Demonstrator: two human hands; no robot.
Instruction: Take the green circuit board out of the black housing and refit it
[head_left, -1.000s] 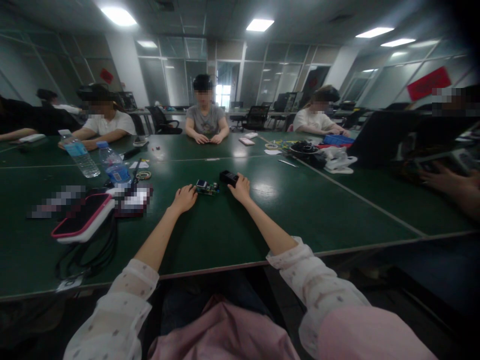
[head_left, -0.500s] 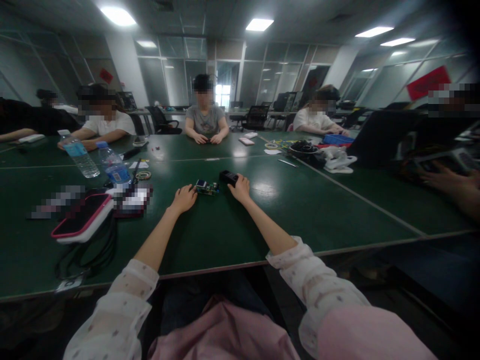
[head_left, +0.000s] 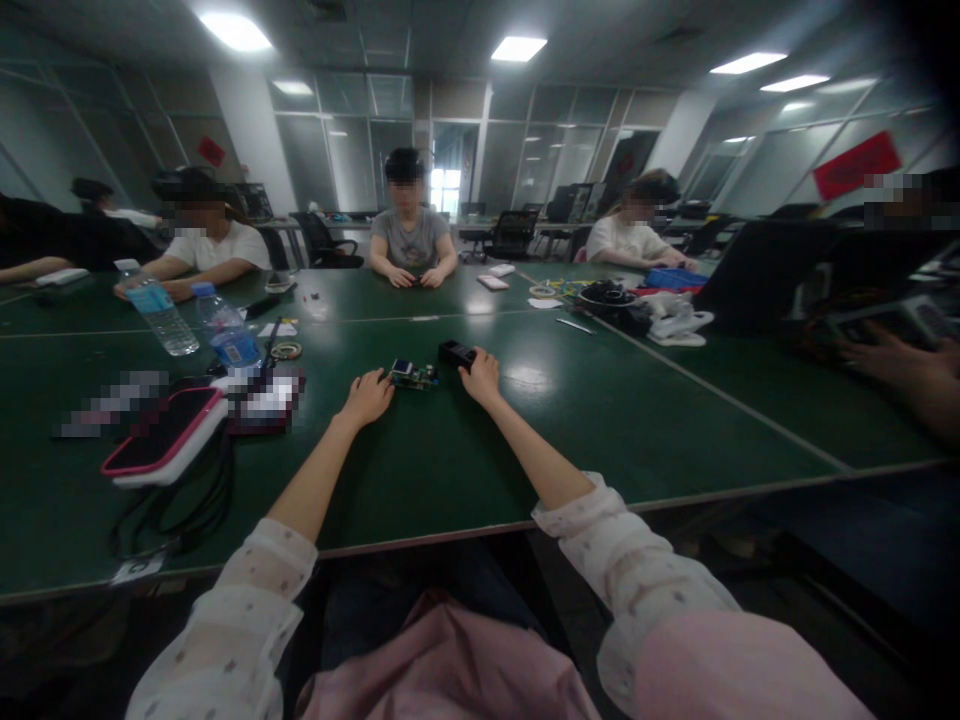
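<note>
My left hand (head_left: 369, 397) rests on the green tabletop with its fingers loosely spread. Its fingertips reach the left edge of a small green circuit board (head_left: 420, 379), which carries a little screen and several parts. To the right of the board lies a black oblong device (head_left: 454, 353), perhaps a housing. My right hand (head_left: 482, 378) has its thumb and fingers round the right end of that device. A narrow gap separates the device from the board. The undersides of both items are hidden.
On the left are two water bottles (head_left: 229, 335), a pink-rimmed phone (head_left: 166, 432), black cables (head_left: 187, 500) and a tape roll (head_left: 286, 351). A pen (head_left: 575, 326), headphones and a cable pile (head_left: 607, 297) are at right. Several people sit round the green table (head_left: 615, 420).
</note>
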